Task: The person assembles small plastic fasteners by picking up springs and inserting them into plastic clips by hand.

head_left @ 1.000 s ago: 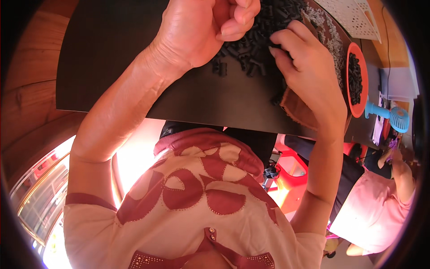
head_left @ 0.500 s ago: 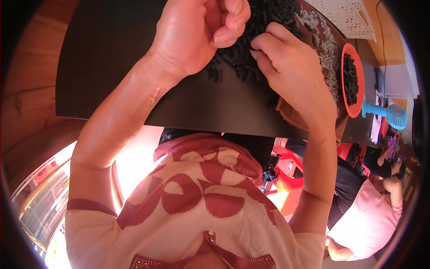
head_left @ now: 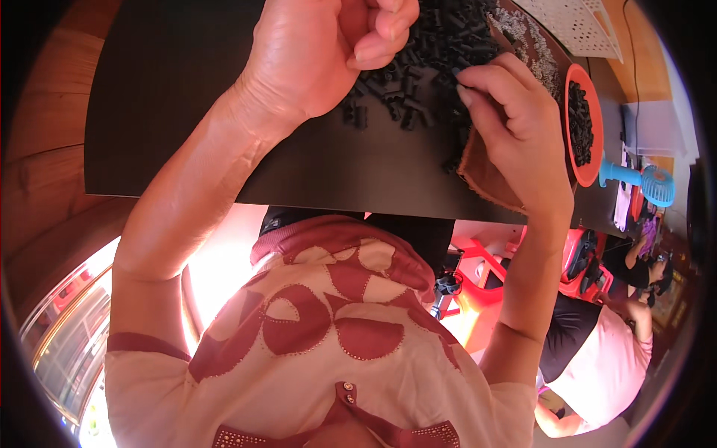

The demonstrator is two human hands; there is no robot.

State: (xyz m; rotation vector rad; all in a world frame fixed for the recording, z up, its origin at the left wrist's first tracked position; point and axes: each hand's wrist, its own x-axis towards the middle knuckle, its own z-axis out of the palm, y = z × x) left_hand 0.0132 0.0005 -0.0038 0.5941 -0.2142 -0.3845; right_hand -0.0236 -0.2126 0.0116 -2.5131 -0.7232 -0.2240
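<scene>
A heap of small black plastic parts (head_left: 426,52) lies on a black tabletop (head_left: 187,112). My left hand (head_left: 321,52) hovers over the heap's left side, its fingers curled into a fist against the thumb; what is inside it is hidden. To the right of the heap, my right hand (head_left: 515,127) pinches its fingertips on a small black part at the edge. The wrist of that hand rests over a brown pad (head_left: 485,179).
An orange bowl (head_left: 590,160) filled with black parts stands at the right. A blue scoop (head_left: 646,183) lies beside it and a white perforated basket (head_left: 579,26) behind it. Another person in a pink top (head_left: 605,366) sits lower right, by red stools (head_left: 485,287).
Both hands stay at the heap. My right fingertips have shifted slightly along its edge, and my left fist has drifted a little toward me.
</scene>
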